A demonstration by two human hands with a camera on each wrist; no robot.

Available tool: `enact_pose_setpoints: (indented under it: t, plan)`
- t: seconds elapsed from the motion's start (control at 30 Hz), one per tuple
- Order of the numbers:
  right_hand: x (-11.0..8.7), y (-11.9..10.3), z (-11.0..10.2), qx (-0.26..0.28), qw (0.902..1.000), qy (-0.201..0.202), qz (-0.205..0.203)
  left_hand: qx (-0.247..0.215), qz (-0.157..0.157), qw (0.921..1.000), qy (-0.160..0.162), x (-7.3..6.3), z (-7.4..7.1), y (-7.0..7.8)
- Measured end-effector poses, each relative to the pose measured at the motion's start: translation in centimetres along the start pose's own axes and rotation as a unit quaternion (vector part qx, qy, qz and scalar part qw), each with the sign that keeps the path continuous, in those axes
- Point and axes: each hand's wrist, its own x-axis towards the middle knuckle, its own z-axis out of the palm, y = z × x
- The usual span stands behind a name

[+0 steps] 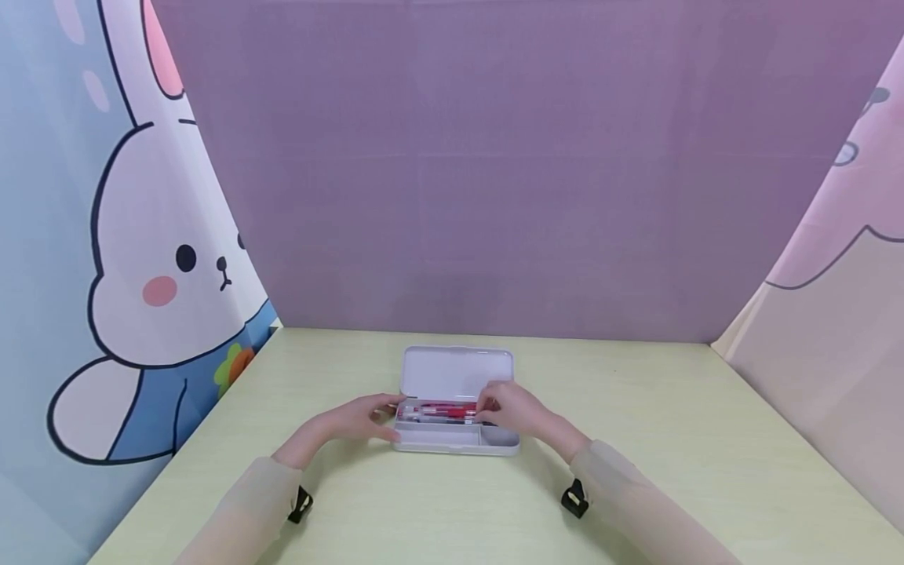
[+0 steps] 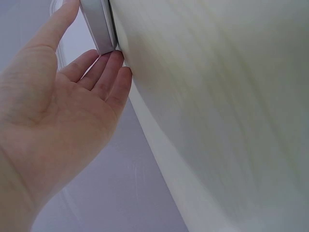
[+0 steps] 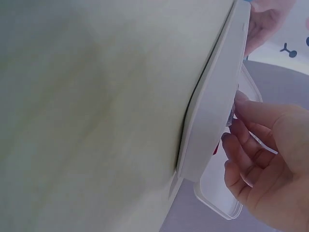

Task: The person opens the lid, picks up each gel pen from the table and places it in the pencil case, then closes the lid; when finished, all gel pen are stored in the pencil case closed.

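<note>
A white pencil case (image 1: pixel 439 450) lies on the table with its lid (image 1: pixel 457 370) raised at the back. Several pens (image 1: pixel 445 410), some with red parts, lie side by side in its rear compartment. My left hand (image 1: pixel 356 418) holds the case's left end, thumb at the front corner and fingers toward the hinge. Over the right part of the rear compartment, my right hand (image 1: pixel 514 406) pinches the end of a pen (image 3: pixel 231 117) between thumb and fingers. Most of that pen is hidden by the case wall and fingers.
In front of the pens, a divider splits the case into a long compartment (image 1: pixel 438 435) and a small one (image 1: pixel 498 438) on the right. The pale wooden table (image 1: pixel 636 424) meets a purple cloth backdrop (image 1: pixel 480 173). Printed curtains (image 1: pixel 158 235) hang at both sides.
</note>
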Motion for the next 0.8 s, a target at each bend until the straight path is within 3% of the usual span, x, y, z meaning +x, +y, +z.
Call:
enact_pose_setpoints:
  t: [0.2,0.5,0.8]
  plan:
    - [0.1,0.5,-0.5,0.016,0.9999,0.006,0.004,0.002,-0.002,1.0,0.001,0.0,0.0,0.0]
    - [0.3,1.0,-2.4,0.024,0.9981,0.049,0.029,0.003,-0.004,1.0,-0.001,0.0,0.1,0.2]
    - [0.7,2.6,-3.3,-0.018,0.9884,0.148,0.029,-0.007,0.003,1.0,-0.003,-0.1,0.0,0.4]
